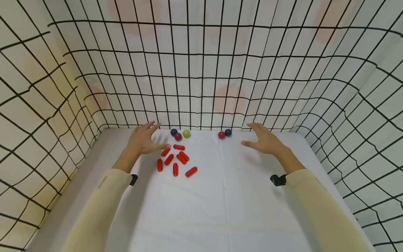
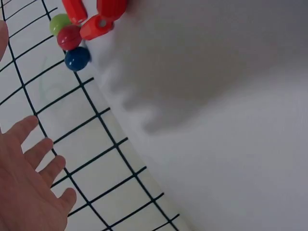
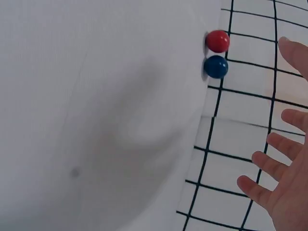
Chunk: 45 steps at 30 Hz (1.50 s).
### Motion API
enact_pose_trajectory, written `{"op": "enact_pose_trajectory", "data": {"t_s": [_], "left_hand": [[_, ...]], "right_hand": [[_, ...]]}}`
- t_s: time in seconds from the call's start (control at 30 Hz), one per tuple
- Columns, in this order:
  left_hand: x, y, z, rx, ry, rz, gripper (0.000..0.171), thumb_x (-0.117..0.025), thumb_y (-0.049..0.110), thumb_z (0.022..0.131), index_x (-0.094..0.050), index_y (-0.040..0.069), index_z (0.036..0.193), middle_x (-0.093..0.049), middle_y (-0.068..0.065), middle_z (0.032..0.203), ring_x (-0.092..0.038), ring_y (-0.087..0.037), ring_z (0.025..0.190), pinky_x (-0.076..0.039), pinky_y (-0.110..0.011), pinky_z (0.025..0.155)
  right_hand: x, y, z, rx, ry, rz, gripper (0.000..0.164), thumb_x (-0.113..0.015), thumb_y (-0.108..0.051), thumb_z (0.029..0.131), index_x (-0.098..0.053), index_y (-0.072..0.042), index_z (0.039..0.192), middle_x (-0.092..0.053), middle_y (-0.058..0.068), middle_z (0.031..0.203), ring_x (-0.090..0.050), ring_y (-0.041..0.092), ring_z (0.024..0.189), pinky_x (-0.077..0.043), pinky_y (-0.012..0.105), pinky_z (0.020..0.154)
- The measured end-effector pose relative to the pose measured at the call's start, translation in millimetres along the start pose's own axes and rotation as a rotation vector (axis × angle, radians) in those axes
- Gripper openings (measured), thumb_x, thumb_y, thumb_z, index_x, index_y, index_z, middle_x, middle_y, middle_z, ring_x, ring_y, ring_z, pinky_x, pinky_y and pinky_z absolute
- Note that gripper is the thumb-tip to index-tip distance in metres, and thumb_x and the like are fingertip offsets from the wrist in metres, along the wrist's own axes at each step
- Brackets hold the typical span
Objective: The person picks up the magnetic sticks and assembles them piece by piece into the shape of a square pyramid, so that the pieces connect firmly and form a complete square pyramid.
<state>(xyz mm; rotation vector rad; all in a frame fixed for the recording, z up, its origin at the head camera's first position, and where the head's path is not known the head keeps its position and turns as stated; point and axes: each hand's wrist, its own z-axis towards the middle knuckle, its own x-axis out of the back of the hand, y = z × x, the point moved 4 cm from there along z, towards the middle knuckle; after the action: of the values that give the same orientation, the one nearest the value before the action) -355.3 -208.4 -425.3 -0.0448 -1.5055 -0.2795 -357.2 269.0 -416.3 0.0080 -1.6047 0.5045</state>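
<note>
My left hand [image 1: 143, 140] hovers over the left back of the white table, fingers spread and holding nothing. Beside its thumb lie several red capsule-shaped pieces [image 1: 169, 159], scattered singly and in a touching pair. Behind them, by the grid, sit a blue ball [image 1: 174, 132], a red ball [image 1: 177, 137] and a green ball [image 1: 186, 133]. My right hand [image 1: 266, 140] is held out at the right back, its fingers apart with nothing in them. To its left, a second red ball [image 1: 221, 135] and a second blue ball [image 1: 228, 132] rest side by side.
A black wire grid [image 1: 201, 75] rises along the back of the table and both sides. White cloth [image 1: 201, 210] covers the tabletop. A dark wrist strap [image 1: 278, 180] shows at the right cuff, another strap [image 1: 133, 180] at the left.
</note>
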Motion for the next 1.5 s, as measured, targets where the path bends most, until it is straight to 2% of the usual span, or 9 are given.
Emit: {"op": "enact_pose_trajectory", "data": {"t_s": [0.27, 0.5, 0.67, 0.93, 1.1, 1.27, 1.5], "left_hand": [[-22.3, 2.7, -7.9, 0.009, -0.015, -0.082, 0.1, -0.061, 0.076, 0.082, -0.037, 0.02, 0.161, -0.034, -0.017, 0.165, -0.037, -0.046, 0.148, -0.033, -0.068, 0.117], [-42.3, 1.7, -18.1, 0.029, -0.052, -0.158, 0.099, -0.066, 0.074, 0.081, -0.04, 0.019, 0.159, -0.038, -0.016, 0.163, -0.041, -0.045, 0.145, -0.042, -0.069, 0.11], [-57.5, 2.4, -26.0, 0.028, -0.093, -0.18, 0.099, -0.067, 0.073, 0.08, -0.042, 0.017, 0.158, -0.04, -0.02, 0.161, -0.04, -0.044, 0.145, -0.045, -0.067, 0.108], [-61.3, -0.5, -38.0, 0.053, -0.131, -0.297, 0.076, -0.068, 0.057, 0.087, -0.053, 0.017, 0.15, -0.047, -0.021, 0.155, -0.048, -0.043, 0.138, -0.047, -0.066, 0.107], [-62.2, -1.5, -40.3, 0.049, -0.131, -0.351, 0.064, -0.067, 0.05, 0.091, -0.059, 0.016, 0.144, -0.06, -0.016, 0.141, -0.059, -0.034, 0.117, -0.057, -0.052, 0.095], [-59.8, 1.8, -41.3, 0.046, -0.112, -0.385, 0.052, -0.068, 0.04, 0.091, -0.064, 0.01, 0.133, -0.067, -0.013, 0.122, -0.061, -0.027, 0.1, -0.057, -0.042, 0.083], [-60.7, 0.6, -49.7, 0.149, -0.186, -0.422, 0.048, -0.077, 0.041, 0.085, -0.062, 0.011, 0.118, -0.067, -0.008, 0.097, -0.059, -0.022, 0.088, -0.054, -0.034, 0.073]], "right_hand": [[-30.2, -9.1, 10.9, 0.023, -0.006, 0.121, 0.082, -0.059, -0.053, 0.1, -0.028, -0.008, 0.161, -0.029, 0.021, 0.166, -0.029, 0.043, 0.152, -0.027, 0.066, 0.121], [-66.3, -13.7, 28.7, -0.002, 0.012, 0.247, 0.07, -0.061, -0.039, 0.102, -0.033, -0.009, 0.159, -0.036, 0.018, 0.163, -0.045, 0.041, 0.142, -0.04, 0.062, 0.115], [-87.9, -12.8, 36.5, -0.002, 0.013, 0.246, 0.068, -0.061, -0.035, 0.102, -0.035, -0.006, 0.158, -0.036, 0.017, 0.162, -0.043, 0.04, 0.145, -0.036, 0.059, 0.12], [-92.8, -22.4, 53.0, 0.016, 0.057, 0.22, 0.061, -0.055, -0.024, 0.105, -0.033, -0.01, 0.16, -0.026, 0.015, 0.169, -0.026, 0.04, 0.155, -0.022, 0.059, 0.126], [-92.8, -30.2, 60.3, 0.035, 0.03, 0.206, 0.063, -0.051, -0.014, 0.104, -0.027, -0.008, 0.163, -0.019, 0.016, 0.172, -0.02, 0.038, 0.158, -0.018, 0.056, 0.128], [-95.0, -29.4, 67.0, 0.03, 0.057, 0.214, 0.06, -0.053, -0.009, 0.103, -0.034, -0.005, 0.16, -0.028, 0.021, 0.166, -0.029, 0.04, 0.154, -0.024, 0.055, 0.127], [-99.1, -31.9, 72.1, 0.006, 0.121, 0.24, 0.051, -0.055, -0.011, 0.103, -0.044, -0.006, 0.153, -0.041, 0.022, 0.157, -0.04, 0.042, 0.147, -0.031, 0.055, 0.124]]}}
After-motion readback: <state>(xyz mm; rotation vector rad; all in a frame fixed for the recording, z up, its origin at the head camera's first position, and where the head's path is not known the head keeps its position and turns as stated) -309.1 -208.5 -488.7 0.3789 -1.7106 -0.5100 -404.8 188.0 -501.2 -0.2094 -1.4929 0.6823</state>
